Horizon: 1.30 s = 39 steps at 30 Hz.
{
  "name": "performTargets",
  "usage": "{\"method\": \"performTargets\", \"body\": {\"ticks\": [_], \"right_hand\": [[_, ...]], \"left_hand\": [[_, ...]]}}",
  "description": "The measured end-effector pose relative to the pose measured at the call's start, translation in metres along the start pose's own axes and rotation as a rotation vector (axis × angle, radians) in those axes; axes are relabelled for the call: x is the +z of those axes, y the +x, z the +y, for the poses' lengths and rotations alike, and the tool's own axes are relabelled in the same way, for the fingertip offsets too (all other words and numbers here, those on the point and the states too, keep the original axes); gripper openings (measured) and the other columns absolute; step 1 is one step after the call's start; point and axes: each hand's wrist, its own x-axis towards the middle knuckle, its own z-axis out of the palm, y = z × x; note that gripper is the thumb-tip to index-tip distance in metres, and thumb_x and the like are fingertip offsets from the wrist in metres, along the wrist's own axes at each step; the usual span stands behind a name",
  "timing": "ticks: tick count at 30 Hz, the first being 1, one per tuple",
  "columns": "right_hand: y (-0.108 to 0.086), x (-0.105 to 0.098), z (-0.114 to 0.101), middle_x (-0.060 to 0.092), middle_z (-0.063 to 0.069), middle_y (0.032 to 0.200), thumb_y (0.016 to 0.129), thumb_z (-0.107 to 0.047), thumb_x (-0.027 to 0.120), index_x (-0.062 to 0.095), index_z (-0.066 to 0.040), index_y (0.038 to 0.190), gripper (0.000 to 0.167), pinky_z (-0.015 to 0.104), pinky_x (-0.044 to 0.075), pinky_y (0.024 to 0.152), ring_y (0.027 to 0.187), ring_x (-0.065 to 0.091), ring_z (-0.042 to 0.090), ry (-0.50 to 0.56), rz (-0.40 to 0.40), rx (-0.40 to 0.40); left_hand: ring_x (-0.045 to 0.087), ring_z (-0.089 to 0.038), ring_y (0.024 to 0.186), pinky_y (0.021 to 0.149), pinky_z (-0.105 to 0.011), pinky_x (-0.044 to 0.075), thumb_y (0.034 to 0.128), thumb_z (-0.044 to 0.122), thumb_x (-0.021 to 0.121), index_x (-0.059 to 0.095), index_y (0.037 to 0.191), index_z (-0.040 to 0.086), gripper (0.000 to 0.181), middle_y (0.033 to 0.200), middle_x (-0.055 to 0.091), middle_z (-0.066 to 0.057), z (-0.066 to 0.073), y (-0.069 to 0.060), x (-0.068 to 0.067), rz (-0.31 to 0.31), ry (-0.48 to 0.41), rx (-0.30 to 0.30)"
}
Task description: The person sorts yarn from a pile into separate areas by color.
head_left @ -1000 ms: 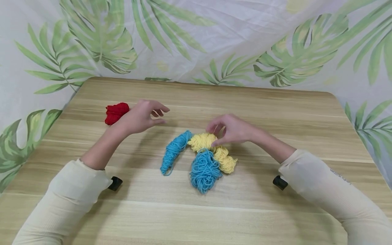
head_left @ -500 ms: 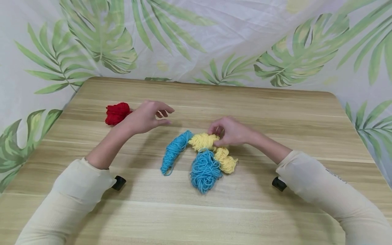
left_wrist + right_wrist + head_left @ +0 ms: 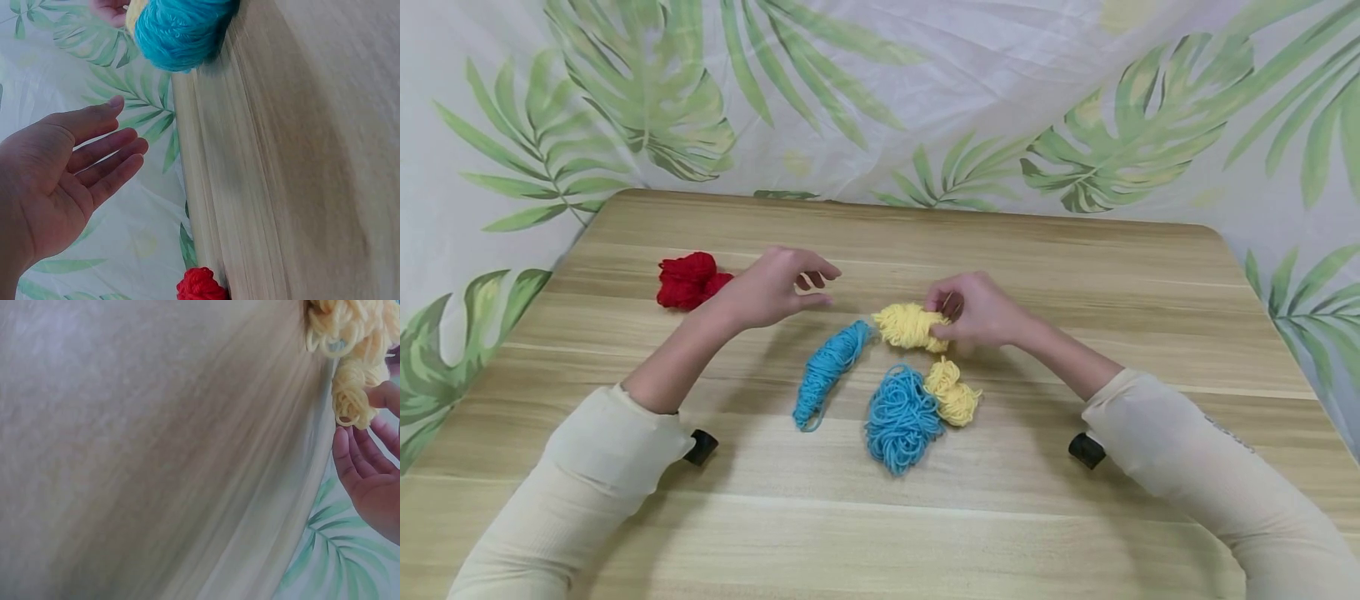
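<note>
Between thumb and fingers my right hand pinches one end of a bundle of yellow yarn, raised a little off the table; the right wrist view shows the same yellow bundle in its grasp. My left hand hovers with relaxed fingers and nothing in them, above and left of a long blue yarn bundle. A rounder blue yarn bundle lies nearer me, touching a second yellow yarn bundle. Red yarn lies behind the left wrist, partly hidden by it.
The wooden table carries all the yarn. Behind it hangs a pale cloth printed with green leaves. Small black devices stick out from both sleeves.
My right hand has lifted the yellow yarn bundle up and away from the blue and the other yellow one. The left hand has drifted right, showing more of the red yarn.
</note>
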Motion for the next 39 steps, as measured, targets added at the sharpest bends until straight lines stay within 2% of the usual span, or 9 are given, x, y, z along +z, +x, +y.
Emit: {"method": "performTargets", "body": {"ticks": [9, 18, 24, 32, 39], "right_hand": [[0.001, -0.006, 0.008, 0.071, 0.014, 0.091, 0.081, 0.000, 0.080, 0.070, 0.002, 0.093, 0.015, 0.028, 0.057, 0.074, 0.083, 0.070, 0.027, 0.022, 0.116, 0.065], [0.006, -0.011, 0.019, 0.069, 0.013, 0.088, 0.083, -0.003, 0.081, 0.070, 0.002, 0.093, 0.015, 0.025, 0.053, 0.072, 0.082, 0.069, 0.027, 0.006, 0.224, 0.130], [0.009, -0.015, 0.024, 0.067, 0.012, 0.089, 0.085, -0.005, 0.081, 0.070, 0.003, 0.096, 0.017, 0.020, 0.050, 0.067, 0.084, 0.068, 0.028, 0.025, 0.275, 0.187], [0.014, -0.018, 0.026, 0.069, 0.016, 0.096, 0.089, -0.007, 0.079, 0.070, 0.005, 0.101, 0.020, 0.024, 0.051, 0.073, 0.089, 0.067, 0.030, 0.026, 0.310, 0.234], [0.020, -0.019, 0.029, 0.071, 0.019, 0.098, 0.089, -0.007, 0.079, 0.071, 0.007, 0.104, 0.022, 0.021, 0.053, 0.072, 0.088, 0.067, 0.028, 0.037, 0.353, 0.254]], "left_hand": [[0.070, -0.034, 0.104, 0.093, -0.049, 0.058, 0.0906, 0.005, 0.080, 0.071, 0.123, -0.007, 0.036, 0.119, 0.073, -0.023, 0.006, 0.005, 0.002, -0.018, 0.026, 0.019], [0.070, -0.034, 0.104, 0.092, -0.050, 0.058, 0.0893, 0.003, 0.080, 0.071, 0.122, -0.008, 0.036, 0.117, 0.073, -0.023, 0.014, 0.009, 0.004, -0.022, 0.007, 0.073], [0.071, -0.032, 0.103, 0.092, -0.048, 0.059, 0.0897, 0.003, 0.080, 0.071, 0.123, -0.007, 0.036, 0.118, 0.073, -0.022, 0.021, 0.014, 0.007, -0.034, 0.011, 0.097], [0.071, -0.032, 0.103, 0.092, -0.047, 0.059, 0.0902, 0.004, 0.080, 0.072, 0.122, -0.006, 0.035, 0.118, 0.074, -0.021, 0.030, 0.020, 0.010, -0.045, 0.006, 0.140], [0.071, -0.032, 0.101, 0.090, -0.047, 0.059, 0.0903, 0.003, 0.079, 0.071, 0.121, -0.008, 0.033, 0.116, 0.073, -0.023, 0.036, 0.023, 0.013, -0.070, -0.010, 0.189]]}}
